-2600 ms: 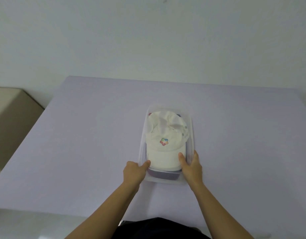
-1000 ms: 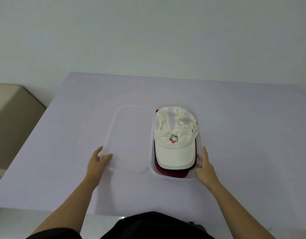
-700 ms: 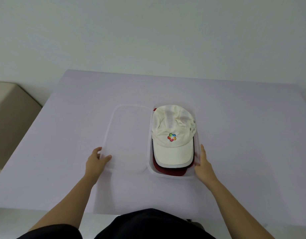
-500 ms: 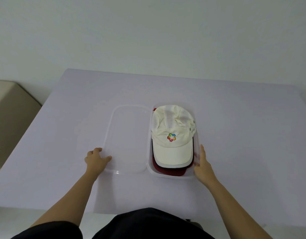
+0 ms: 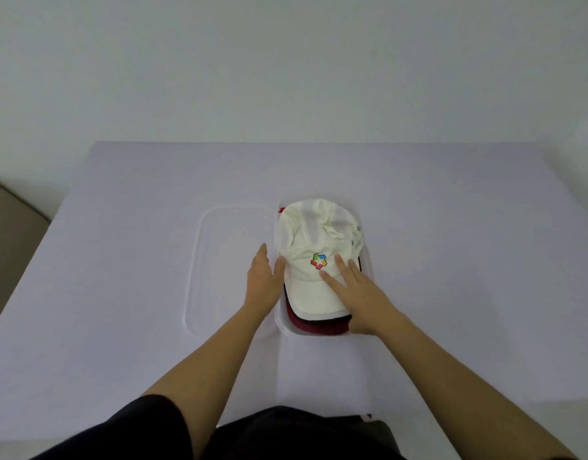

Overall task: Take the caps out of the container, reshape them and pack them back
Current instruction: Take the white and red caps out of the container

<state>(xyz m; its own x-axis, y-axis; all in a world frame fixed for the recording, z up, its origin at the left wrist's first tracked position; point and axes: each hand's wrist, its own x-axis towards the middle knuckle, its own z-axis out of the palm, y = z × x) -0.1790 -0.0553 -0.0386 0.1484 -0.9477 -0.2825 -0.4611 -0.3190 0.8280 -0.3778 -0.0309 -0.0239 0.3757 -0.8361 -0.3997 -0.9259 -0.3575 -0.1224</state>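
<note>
Fingers (image 5: 342,268), straight and empty, are being brought to the white cap (image 5: 305,240): right hand (image 5: 362,297) from the container's (image 5: 368,257) right edge, left hand (image 5: 262,280) from the lid (image 5: 219,267); removal is being begun.

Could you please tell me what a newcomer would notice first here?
The white cap with its multicoloured logo tops a stack in the clear container at the middle of the pale table. The right hand rests flat on its brim, the left hand touches its left side, and the clear lid lies beside the container.
</note>
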